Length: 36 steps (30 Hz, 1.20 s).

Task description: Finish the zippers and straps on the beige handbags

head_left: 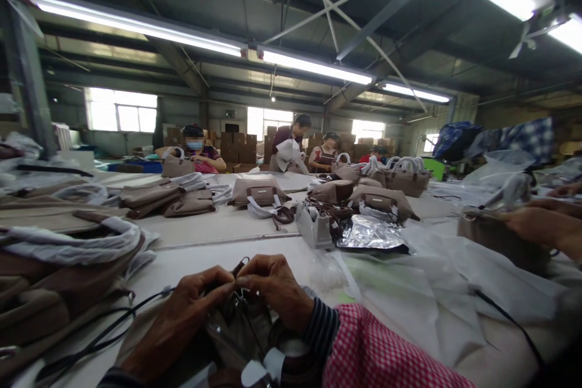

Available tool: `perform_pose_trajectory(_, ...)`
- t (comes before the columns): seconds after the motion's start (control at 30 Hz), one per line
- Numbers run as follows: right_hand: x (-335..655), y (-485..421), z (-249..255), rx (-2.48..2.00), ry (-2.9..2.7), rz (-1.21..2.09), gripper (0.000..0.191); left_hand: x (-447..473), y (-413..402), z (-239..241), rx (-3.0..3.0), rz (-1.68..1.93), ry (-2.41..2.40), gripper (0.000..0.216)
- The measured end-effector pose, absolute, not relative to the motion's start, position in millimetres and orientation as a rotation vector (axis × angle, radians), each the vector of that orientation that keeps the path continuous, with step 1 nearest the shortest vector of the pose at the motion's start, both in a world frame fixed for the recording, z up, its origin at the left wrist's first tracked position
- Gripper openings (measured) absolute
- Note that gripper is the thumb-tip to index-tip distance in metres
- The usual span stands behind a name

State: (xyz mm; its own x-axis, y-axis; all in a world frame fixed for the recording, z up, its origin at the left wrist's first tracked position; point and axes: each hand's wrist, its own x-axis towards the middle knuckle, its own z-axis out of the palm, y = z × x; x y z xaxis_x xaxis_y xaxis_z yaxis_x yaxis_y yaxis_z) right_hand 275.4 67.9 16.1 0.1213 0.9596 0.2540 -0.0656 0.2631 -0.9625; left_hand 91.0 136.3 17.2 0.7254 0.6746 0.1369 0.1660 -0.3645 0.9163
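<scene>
At the near table edge, my left hand (182, 309) and my right hand (277, 291) meet fingertip to fingertip, both pinched closed. A small dark piece with metal hardware (240, 297) shows at their fingers, but what exactly they grip is hidden. Directly below lies a grey-brown bag (236, 339), opened toward me and partly covered by my hands and wrists. White wrapping tabs (254, 373) show on its brown parts at the bottom of the view.
Brown handbags with wrapped handles (68, 254) lie at left; more bags (259, 191) lie further back. A tape dispenser (313, 227), silver foil pouch (375, 233) and white sheets (409, 291) are to the right. A co-worker's hand (545, 224) holds a bag at right; several people work behind.
</scene>
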Motion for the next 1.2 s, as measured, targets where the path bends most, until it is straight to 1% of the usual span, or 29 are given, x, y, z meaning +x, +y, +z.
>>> perform_pose_trajectory(0.2,277.2,69.2,11.9,-0.995,-1.239,0.93,0.02,89.2,139.0,13.4,1.914,0.634,0.582,0.038)
perform_pose_trajectory(0.33,276.8,69.3,12.4,-1.079,-1.291,0.751,0.016,88.6,138.4,15.3,1.915,0.659,0.593,0.037)
perform_pose_trajectory(0.4,276.0,69.0,13.2,-1.076,-1.331,0.712,0.013,88.6,137.4,16.9,1.91,0.672,0.601,0.037)
perform_pose_trajectory(0.67,272.5,62.3,13.7,-1.062,-1.245,0.965,0.013,93.3,132.5,17.7,2.033,0.768,0.668,0.034)
perform_pose_trajectory(0.8,273.0,63.5,13.0,-1.03,-1.255,0.962,0.015,93.3,130.9,18.9,2.026,0.763,0.662,0.036)
perform_pose_trajectory(1.0,275.1,68.2,10.6,-0.983,-1.281,0.943,0.018,87.8,133.4,19.5,1.919,0.616,0.56,0.038)
perform_pose_trajectory(1.2,273.9,64.2,11.0,-1.002,-1.224,0.968,0.017,91.2,132.4,17.7,1.975,0.681,0.605,0.035)
